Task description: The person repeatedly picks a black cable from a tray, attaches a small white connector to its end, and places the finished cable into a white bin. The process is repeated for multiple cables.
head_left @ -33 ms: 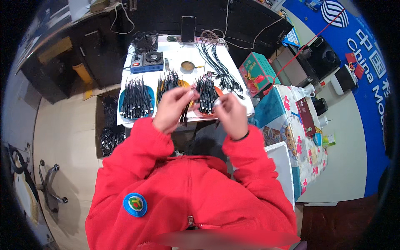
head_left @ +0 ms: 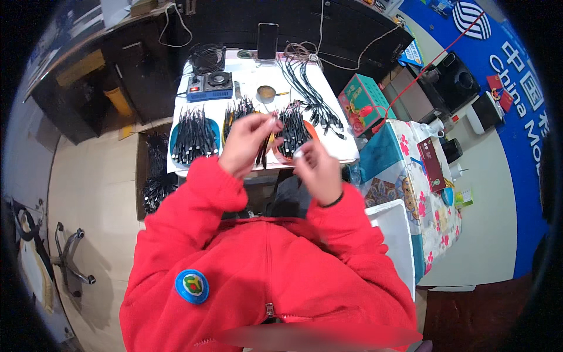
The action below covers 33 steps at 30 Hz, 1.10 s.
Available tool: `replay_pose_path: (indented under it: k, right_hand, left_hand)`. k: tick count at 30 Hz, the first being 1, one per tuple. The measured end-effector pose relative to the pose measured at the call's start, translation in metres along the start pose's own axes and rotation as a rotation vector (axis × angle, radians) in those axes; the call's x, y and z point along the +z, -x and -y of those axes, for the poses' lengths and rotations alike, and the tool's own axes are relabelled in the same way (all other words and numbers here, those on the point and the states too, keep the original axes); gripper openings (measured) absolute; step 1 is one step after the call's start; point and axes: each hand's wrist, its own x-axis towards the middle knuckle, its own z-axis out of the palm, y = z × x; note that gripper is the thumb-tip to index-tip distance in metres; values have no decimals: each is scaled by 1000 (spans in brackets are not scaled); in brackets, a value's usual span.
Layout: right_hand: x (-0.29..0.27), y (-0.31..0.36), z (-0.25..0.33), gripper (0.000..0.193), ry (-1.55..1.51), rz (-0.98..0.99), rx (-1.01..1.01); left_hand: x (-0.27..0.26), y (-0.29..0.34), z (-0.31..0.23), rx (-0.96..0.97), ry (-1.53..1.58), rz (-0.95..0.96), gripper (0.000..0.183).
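Observation:
My left hand (head_left: 246,144), in a red sleeve, is closed in a pinch above the table's near edge. Short black cables (head_left: 262,157) hang down from its fingers. To the right and slightly nearer, my right hand (head_left: 319,173) has its thumb and fingers drawn together. A small pale spot shows at its fingertips, too blurred to name. Beyond the hands are cable bundles (head_left: 291,126) in an orange tray (head_left: 311,130), and more in a yellow tray (head_left: 255,111), partly hidden by my left hand. Another bundle (head_left: 193,138) fills the blue tray (head_left: 216,130) at the left.
A blue device with a round top (head_left: 210,87) and a small round pot (head_left: 266,94) stand farther back on the white table (head_left: 249,73). Longer black cables (head_left: 314,100) lie at the right. A phone (head_left: 267,41) stands at the back, and a green-and-red box (head_left: 363,100) beside the table.
My right hand has moved slightly nearer to me, away from the orange tray. My left hand stays about where it was with the cables. The whole view has shifted a little.

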Motion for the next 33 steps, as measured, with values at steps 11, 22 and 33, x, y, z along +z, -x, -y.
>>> replay_pose_path:
  k: [11,22,33]
  right_hand:
    - [63,86,-35,15,-47,489,-156]
    - [-16,15,61,17,-843,244,41]
    - [-19,18,67,9,-726,144,-57]
  left_hand:
    - [9,42,-62,419,-253,58,17]
    - [17,119,-25,313,-182,153,15]
    - [24,120,-24,64,4,74,20]
